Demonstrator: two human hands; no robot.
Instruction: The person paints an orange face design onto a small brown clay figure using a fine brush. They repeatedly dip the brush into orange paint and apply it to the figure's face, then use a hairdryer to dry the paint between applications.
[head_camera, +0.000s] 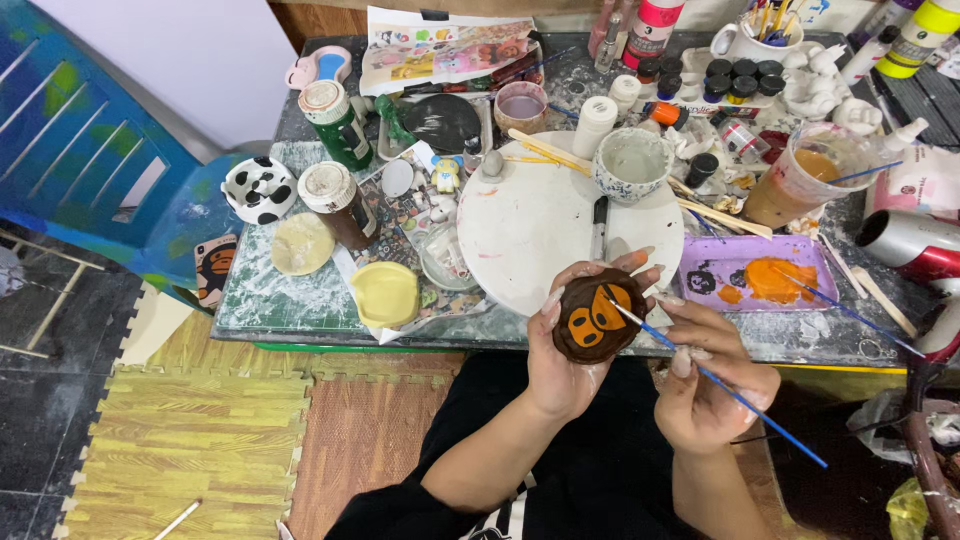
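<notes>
From the head camera, the left hand (565, 365) was cupped around a dark brown clay piece (597, 316), fingers curled up its far rim and thumb on its near-left edge; the piece sat just above the near edge of the table (260, 300), in front of the person's lap; its painted face was turned up toward the camera, orange patches showing on the brown; it was roundish, its slightly longer axis running from lower left to upper right.

The right hand (705, 385) was pinched on a thin blue-handled paintbrush (722, 385); the brush lay on a diagonal — tip up-left, touching the orange part of the piece, handle end trailing down-right past the wrist.

Behind the hands lay a round white board (530, 230), smeared grey; a black pen (598, 228) rested on it, and a speckled cup (632, 163) at its far edge held pale greyish liquid; a small pink cup (521, 104) beyond held purplish liquid.

To the right a purple tray (700, 262) carried a large blot of orange paint and smaller black dabs, with another blue brush (850, 312) lying across it; a clear plastic cup (805, 172) held brownish-orange water with a brush standing in it.

To the left stood two lidded jars (335, 120) — one green, one brown; a black-and-white spotted bowl (259, 188); a yellow lid (385, 293).
</notes>
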